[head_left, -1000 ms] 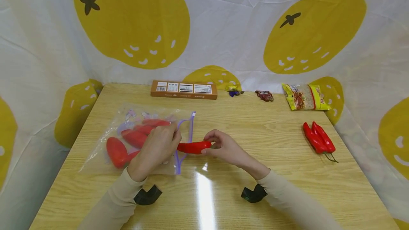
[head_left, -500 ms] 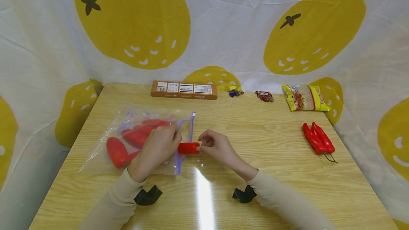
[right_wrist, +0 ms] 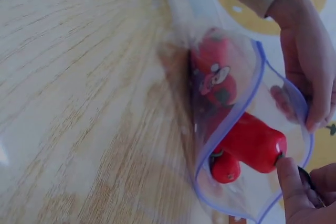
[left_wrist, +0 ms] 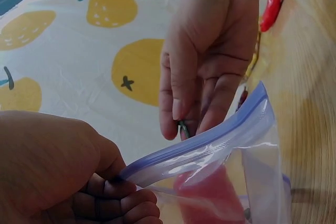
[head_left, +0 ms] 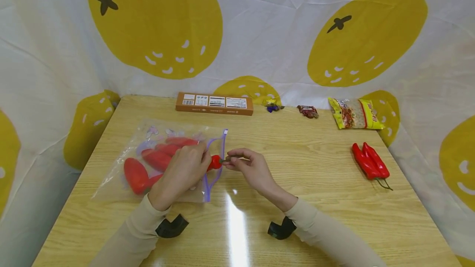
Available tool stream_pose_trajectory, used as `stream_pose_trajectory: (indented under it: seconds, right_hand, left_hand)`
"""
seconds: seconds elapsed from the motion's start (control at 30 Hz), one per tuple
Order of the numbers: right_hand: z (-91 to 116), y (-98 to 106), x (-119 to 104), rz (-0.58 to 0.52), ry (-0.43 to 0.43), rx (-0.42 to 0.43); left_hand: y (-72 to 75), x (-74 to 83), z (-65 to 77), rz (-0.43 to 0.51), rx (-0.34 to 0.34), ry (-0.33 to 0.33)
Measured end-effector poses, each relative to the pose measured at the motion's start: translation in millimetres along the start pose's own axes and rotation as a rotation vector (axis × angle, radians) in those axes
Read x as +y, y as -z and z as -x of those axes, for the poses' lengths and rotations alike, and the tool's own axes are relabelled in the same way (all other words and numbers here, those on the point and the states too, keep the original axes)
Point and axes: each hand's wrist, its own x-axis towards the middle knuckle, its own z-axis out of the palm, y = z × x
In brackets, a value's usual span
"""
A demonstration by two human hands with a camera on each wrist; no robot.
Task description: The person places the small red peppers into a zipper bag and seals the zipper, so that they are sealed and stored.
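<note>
Our left hand (head_left: 182,172): fingers curled, pinching the purple rim of one clear zip bag (head_left: 113,184), lying on the desk (head_left: 297,151), red vegetables (head_left: 135,174) inside. Our right hand (head_left: 249,167): thumb and fingers pinching the stem of one red pepper (head_left: 214,162), partly within the bag's mouth. Well to the right, we count two peppers (head_left: 371,162); beyond, one brown box (head_left: 214,104), wrapped sweets (head_left: 307,111), one yellow packet (head_left: 356,113).

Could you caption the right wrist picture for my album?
Right hand pinching a red pepper by its stem at the open mouth of a zip bag, left hand holding the bag.
</note>
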Motion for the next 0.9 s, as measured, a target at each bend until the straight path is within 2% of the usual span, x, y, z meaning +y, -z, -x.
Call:
stream_pose_trajectory:
  seconds: [0.17,0.33,0.47,0.6,0.9]
  right_hand:
    - [1.3,-6.8,-10.2,0.036,0.003,-0.013]
    - [-3.6,-13.6,-0.1,0.235,0.02,-0.016]
    - [-8.0,-20.6,10.6,0.395,0.065,-0.014]
    - [-10.9,-29.1,13.0,0.479,0.096,-0.025]
    - [-18.3,-43.5,16.1,0.678,0.065,-0.065]
  left_hand:
    - [-0.4,0.0,0.1,-0.01,-0.003,-0.008]
    - [-1.2,-0.4,0.6,-0.028,0.007,-0.038]
    - [-1.9,-0.6,0.9,-0.037,0.013,-0.054]
    - [-2.6,-1.1,1.0,-0.04,0.02,-0.066]
    - [-3.0,-0.9,0.8,-0.021,0.022,-0.061]
